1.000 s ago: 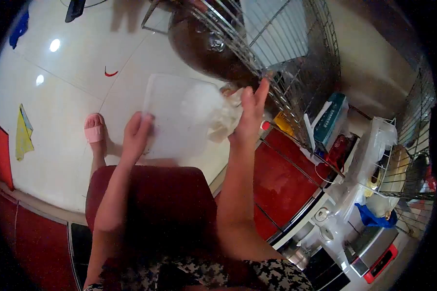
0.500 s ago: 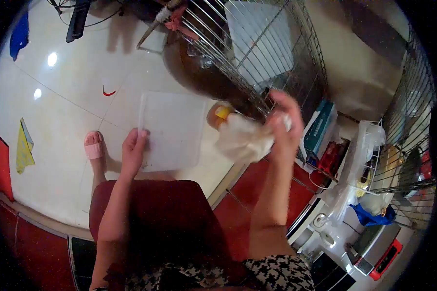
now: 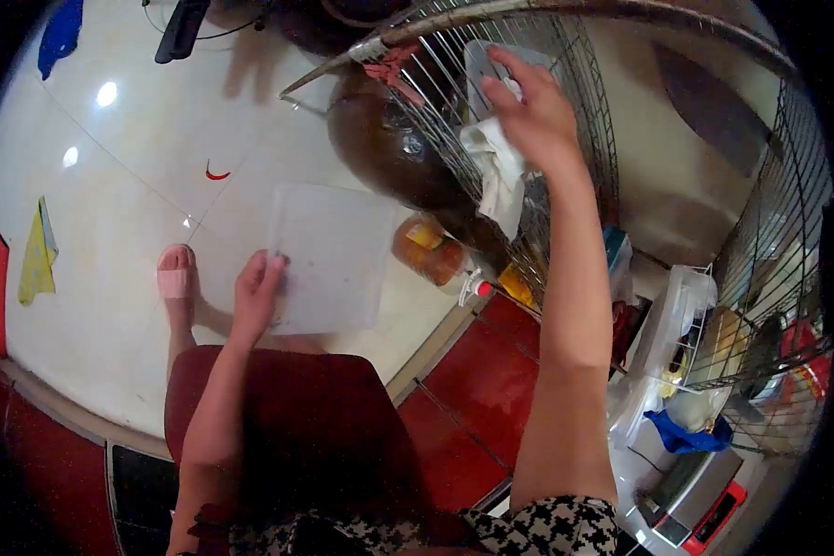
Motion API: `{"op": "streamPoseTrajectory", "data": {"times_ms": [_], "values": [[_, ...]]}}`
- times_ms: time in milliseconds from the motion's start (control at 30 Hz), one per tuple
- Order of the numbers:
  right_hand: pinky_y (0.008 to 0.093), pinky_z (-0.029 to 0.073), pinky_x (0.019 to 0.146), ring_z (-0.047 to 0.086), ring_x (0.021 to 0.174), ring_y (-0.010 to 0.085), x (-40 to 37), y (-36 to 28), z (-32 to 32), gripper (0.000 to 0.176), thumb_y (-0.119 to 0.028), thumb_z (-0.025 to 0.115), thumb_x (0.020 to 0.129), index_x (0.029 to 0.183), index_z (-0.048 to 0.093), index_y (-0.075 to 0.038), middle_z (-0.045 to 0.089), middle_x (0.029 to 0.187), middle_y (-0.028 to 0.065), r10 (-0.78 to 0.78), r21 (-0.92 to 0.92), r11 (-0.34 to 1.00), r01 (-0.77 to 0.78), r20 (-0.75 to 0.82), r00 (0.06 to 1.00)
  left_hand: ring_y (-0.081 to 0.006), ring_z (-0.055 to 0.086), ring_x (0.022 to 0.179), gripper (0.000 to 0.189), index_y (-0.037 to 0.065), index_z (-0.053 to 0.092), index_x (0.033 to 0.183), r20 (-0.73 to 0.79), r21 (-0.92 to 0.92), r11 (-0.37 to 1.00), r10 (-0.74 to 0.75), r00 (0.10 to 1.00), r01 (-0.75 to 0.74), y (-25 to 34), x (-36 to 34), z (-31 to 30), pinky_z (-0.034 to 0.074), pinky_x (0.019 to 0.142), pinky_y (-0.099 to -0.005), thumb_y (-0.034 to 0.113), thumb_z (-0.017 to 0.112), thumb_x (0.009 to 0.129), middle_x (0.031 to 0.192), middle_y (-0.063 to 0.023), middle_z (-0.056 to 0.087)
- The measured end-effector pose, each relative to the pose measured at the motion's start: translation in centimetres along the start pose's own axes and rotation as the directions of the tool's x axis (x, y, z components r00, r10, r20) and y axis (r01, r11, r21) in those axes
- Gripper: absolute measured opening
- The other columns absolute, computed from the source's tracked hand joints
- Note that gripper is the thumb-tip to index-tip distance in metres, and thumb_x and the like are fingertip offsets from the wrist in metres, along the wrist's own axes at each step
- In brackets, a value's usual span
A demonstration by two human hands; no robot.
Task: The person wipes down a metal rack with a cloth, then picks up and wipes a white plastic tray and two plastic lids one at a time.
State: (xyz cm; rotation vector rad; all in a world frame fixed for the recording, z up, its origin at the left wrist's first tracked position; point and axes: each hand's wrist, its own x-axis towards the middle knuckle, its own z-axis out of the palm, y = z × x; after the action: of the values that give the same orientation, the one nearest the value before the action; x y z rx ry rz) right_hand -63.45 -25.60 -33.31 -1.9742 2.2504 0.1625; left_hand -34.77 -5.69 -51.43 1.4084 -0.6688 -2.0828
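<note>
My left hand (image 3: 258,292) pinches the left edge of a flat translucent plastic lid or tray (image 3: 332,259), which is held above the pale floor. My right hand (image 3: 531,111) reaches out over a wire rack (image 3: 454,83), its fingers closed round a crumpled white cloth (image 3: 499,171) that hangs down in front of the wires. Just beyond the hand, a white translucent container (image 3: 480,69) shows inside the rack. A red cloth strip (image 3: 397,72) is tied to the rack's edge.
A large brown jar (image 3: 371,139) stands behind the rack. Right of the tray lies a bottle with a yellow label (image 3: 426,243). A second wire rack (image 3: 778,278) is at the right, near a blue bag (image 3: 690,434). A sandalled foot (image 3: 176,273) rests on the floor.
My right hand has moved up and away with the white cloth, from beside the bottle to over the rack. My left hand still grips the tray. The view has shifted slightly.
</note>
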Motion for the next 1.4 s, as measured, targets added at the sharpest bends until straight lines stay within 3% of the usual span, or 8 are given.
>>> {"op": "streamPoseTrajectory", "data": {"times_ms": [200,267,500,700,767,933,1000,1400], "values": [[0.0425,0.044,0.081,0.058,0.096,0.0328,1.3,-2.4,-0.7,0.055,-0.053,0.051,0.079,0.122,0.051,-0.018,0.06,0.102,0.0173,-0.025,-0.188,0.981,0.045,0.109,0.994,-0.0039,0.044,0.068,0.021,0.003,0.055,0.092,-0.003,-0.069,0.997,-0.02,1.0,0.019,-0.1,-0.1,-0.3,0.038,0.061,-0.0201,0.023,0.049,0.091,0.074,0.004,0.049],[0.0405,0.045,0.077,0.06,0.084,0.0333,1.8,-2.3,-0.7,0.06,-0.059,0.047,0.08,0.126,0.047,-0.021,0.063,0.08,0.0147,-0.079,-0.318,0.94,0.128,0.161,0.984,-0.0039,0.044,0.067,0.021,0.003,0.055,0.092,-0.014,-0.042,0.999,-0.007,1.0,0.006,-0.3,-0.1,-0.4,0.037,0.06,-0.0199,0.023,0.049,0.091,0.073,0.0045,0.048],[0.0424,0.045,0.079,0.06,0.09,0.0337,3.6,-2.0,-2.3,0.06,-0.06,0.048,0.078,0.114,0.055,-0.012,0.064,0.09,0.0166,-0.05,-0.275,0.949,0.153,0.349,0.936,-0.0032,0.041,0.062,0.019,0.004,0.055,0.091,-0.026,-0.053,0.999,-0.004,1.0,0.003,-0.9,-0.2,-0.6,0.034,0.056,-0.0193,0.022,0.05,0.091,0.068,0.006,0.045],[0.0326,0.044,0.078,0.059,0.082,0.023,6.1,0.6,-0.9,0.059,-0.056,0.052,0.08,0.106,0.061,-0.004,0.063,0.09,0.016,-0.146,0.116,0.988,0.105,0.445,0.883,-0.0034,0.04,0.062,0.02,0.003,0.056,0.09,-0.026,-0.054,0.999,-0.003,1.0,0.002,-0.2,-0.3,-0.5,0.034,0.055,-0.0194,0.022,0.049,0.091,0.067,0.0056,0.044],[0.0412,0.045,0.076,0.06,0.083,0.0361,6.3,-0.3,-1.0,0.066,-0.065,0.044,0.078,0.088,0.066,-0.003,0.063,0.083,0.0203,-0.118,-0.005,0.991,0.131,0.403,0.907,-0.0036,0.041,0.062,0.02,0.003,0.056,0.09,-0.029,-0.024,1.0,-0.014,0.999,0.013,0.1,-0.3,-0.7,0.034,0.055,-0.0195,0.023,0.049,0.091,0.067,0.0053,0.044],[0.0439,0.045,0.077,0.059,0.083,0.0395,6.9,-0.6,-2.3,0.072,-0.068,0.038,0.078,0.084,0.066,-0.001,0.062,0.083,0.0234,-0.17,-0.171,0.94,0.296,0.518,0.838,-0.004,0.041,0.062,0.022,0.003,0.056,0.088,-0.029,0.01,1.0,-0.003,1.0,0.003,-0.4,-0.3,-0.7,0.035,0.056,-0.0197,0.024,0.05,0.09,0.066,0.0046,0.044],[0.0388,0.045,0.078,0.06,0.084,0.0348,6.5,-0.3,-2.7,0.07,-0.065,0.042,0.08,0.098,0.064,-0.001,0.063,0.086,0.0218,-0.037,-0.273,0.931,0.241,0.588,0.808,-0.0039,0.041,0.061,0.022,0.003,0.055,0.087,-0.016,0.005,1.0,0.011,1.0,-0.011,-0.9,-0.2,-0.9,0.035,0.056,-0.0199,0.025,0.05,0.09,0.066,0.0047,0.044],[0.0439,0.042,0.085,0.056,0.094,0.0388,3.8,1.4,-2.7,0.079,-0.073,0.031,0.076,0.093,0.066,-0.005,0.062,0.095,0.0213,-0.041,-0.227,0.95,0.214,0.59,0.807,-0.0035,0.042,0.062,0.019,0.005,0.054,0.088,0.003,0.005,1.0,0.03,1.0,-0.03,-0.5,-0.2,-0.5,0.036,0.057,-0.0198,0.023,0.049,0.091,0.067,0.0054,0.047]]}}
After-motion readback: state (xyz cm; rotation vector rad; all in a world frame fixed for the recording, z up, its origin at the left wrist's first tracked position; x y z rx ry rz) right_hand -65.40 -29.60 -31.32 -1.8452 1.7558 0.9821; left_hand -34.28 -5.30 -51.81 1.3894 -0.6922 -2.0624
